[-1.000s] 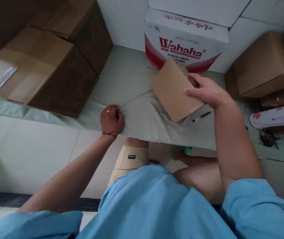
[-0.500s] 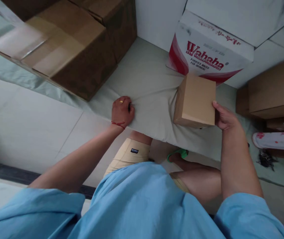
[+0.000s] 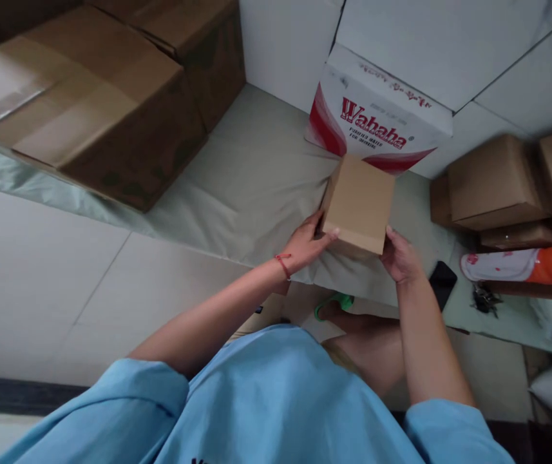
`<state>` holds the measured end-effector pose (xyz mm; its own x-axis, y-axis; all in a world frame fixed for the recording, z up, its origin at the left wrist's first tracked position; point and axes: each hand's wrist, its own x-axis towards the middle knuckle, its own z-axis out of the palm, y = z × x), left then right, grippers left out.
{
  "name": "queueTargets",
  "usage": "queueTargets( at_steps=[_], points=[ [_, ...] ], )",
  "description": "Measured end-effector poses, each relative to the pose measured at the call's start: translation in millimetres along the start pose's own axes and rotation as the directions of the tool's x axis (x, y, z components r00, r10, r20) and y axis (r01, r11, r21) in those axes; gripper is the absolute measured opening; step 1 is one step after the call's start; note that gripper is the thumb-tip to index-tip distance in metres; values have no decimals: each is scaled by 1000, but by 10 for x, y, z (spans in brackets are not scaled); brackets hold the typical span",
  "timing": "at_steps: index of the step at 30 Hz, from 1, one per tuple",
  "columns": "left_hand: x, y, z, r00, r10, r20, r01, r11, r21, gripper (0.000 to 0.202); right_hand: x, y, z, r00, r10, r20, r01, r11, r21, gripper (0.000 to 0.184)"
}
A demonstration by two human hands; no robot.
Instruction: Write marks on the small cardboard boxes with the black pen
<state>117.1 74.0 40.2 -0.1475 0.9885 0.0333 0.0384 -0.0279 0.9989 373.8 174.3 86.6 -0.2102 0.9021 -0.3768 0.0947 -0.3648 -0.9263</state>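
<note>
A small plain cardboard box [image 3: 360, 203] stands on the cloth-covered surface [image 3: 251, 187], just in front of a white and red Wahaha carton [image 3: 377, 122]. My left hand [image 3: 307, 245], with a red string at the wrist, grips the box's near left corner, thumb on the front edge and fingers along the left side. My right hand [image 3: 400, 256] holds the near right corner, its thumb against the side and its other fingers partly hidden below.
Large cardboard boxes [image 3: 111, 96] stand on the left. More brown boxes [image 3: 493, 183] are stacked at right, beside an orange and white cylinder [image 3: 522, 265]. A black phone [image 3: 442, 283] and some keys [image 3: 485, 299] lie nearer the edge. White wall tiles rise behind.
My left hand has come off the cloth and moved right to take hold of the small box's left corner. My right hand stays on the box. The camera view has shifted.
</note>
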Motion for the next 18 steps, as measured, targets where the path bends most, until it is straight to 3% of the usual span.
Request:
queueTargets(
  at_steps=[4, 7, 10, 14, 18],
  points=[
    [-286, 68, -81, 987, 136, 87, -136, 991, -4, 75, -403, 158, -22, 994, -109, -28, 111, 992, 53, 35],
    [-547, 71, -135, 942, 309, 129, -315, 949, 29, 75, -685, 320, -52, 980, -182, -80, 190, 975, 114, 48],
    [-701, -5, -96, 916, 395, 71, -401, 909, 111, 71, -875, 513, -26, 967, -216, -133, 227, 971, 74, 48],
    [-762, -97, -18, 920, 386, -62, -366, 906, 211, 59, -1040, 689, -38, 961, -223, -165, 226, 974, 2, 34],
    [-761, 8, -59, 958, 280, -68, -272, 956, 114, 58, -1219, 697, -175, 966, -163, -198, 171, 985, 24, 31]
  ],
)
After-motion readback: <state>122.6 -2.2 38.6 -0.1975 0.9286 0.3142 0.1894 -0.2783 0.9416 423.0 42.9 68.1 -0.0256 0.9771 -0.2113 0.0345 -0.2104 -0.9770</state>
